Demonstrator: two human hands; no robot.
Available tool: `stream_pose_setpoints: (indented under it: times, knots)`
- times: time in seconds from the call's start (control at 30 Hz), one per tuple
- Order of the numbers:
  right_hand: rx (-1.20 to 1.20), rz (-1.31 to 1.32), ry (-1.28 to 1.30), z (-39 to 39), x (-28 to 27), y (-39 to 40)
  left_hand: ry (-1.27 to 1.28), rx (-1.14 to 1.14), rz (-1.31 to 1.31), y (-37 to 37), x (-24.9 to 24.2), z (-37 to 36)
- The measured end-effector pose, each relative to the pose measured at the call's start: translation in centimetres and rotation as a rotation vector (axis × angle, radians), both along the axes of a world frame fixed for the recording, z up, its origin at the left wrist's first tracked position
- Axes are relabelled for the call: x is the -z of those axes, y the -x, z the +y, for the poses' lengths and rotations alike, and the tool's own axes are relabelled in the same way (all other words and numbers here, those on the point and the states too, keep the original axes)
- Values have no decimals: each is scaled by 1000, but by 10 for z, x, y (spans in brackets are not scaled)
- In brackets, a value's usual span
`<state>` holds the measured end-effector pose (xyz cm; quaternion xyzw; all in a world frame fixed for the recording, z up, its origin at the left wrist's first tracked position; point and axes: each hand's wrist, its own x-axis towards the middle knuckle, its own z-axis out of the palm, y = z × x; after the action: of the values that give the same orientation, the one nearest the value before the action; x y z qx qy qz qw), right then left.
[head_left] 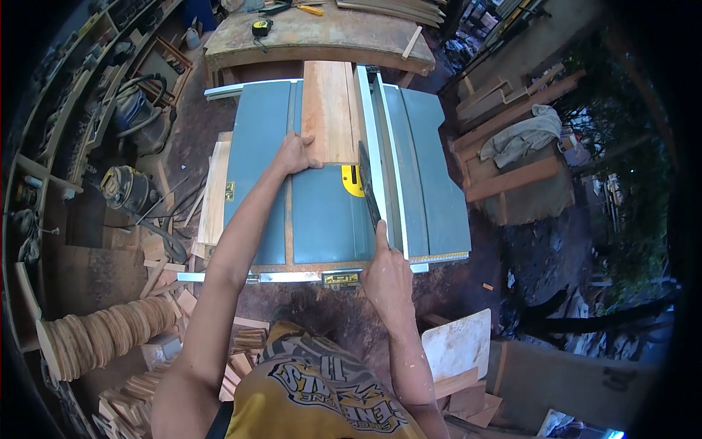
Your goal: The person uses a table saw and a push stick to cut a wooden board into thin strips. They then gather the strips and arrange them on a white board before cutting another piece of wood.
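A long wooden board point(327, 110) lies on the blue-grey top of a table saw point(259, 146), alongside the pale metal fence point(379, 146). My left hand point(298, 154) rests against the board's left side at its near corner, fingers spread apart. In my right hand point(387, 282) is a dark push stick point(370, 186), its far tip by the near right corner of the board. A yellow throat plate point(352, 181) shows just in front of the board's near end. Whatever blade lies under the wood is hidden.
Beyond the saw stands a wooden workbench point(314, 36) with a tape measure point(261, 28). Shop vacuums point(128, 188) sit at left, near a row of stacked wooden discs point(106, 333). Offcuts litter the floor. A cloth point(523, 135) drapes over timber at right.
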<state>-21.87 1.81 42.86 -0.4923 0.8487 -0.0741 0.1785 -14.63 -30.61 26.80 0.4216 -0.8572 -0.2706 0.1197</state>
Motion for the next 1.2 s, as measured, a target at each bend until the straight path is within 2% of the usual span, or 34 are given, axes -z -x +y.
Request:
stream_pose_setpoints:
  times: [0.13,0.23,0.33,0.57,0.7,0.9,1.0,1.13,1.2]
  knots:
    - [27,2,61,-17,2,7,-44,17,3,7,3,-19]
    - [32,-1,113,-33,5,16,176,8,-61,18,-1,-19]
    - [20,-1,165,-51,6,25,141,37,83,31,15,-31]
    - [-32,45,189,-102,16,52,330,158,-73,15,30,-38]
    - [-14,68,186,-165,16,80,364,191,-92,-22,24,-17]
    - [8,36,254,-292,29,137,263,77,-58,-113,2,74]
    - [-39,63,154,-369,33,171,260,33,-2,-128,7,94]
    - [-187,244,258,-457,50,220,253,26,50,-129,10,95]
    - [-88,69,172,-479,17,211,220,22,55,-129,9,95]
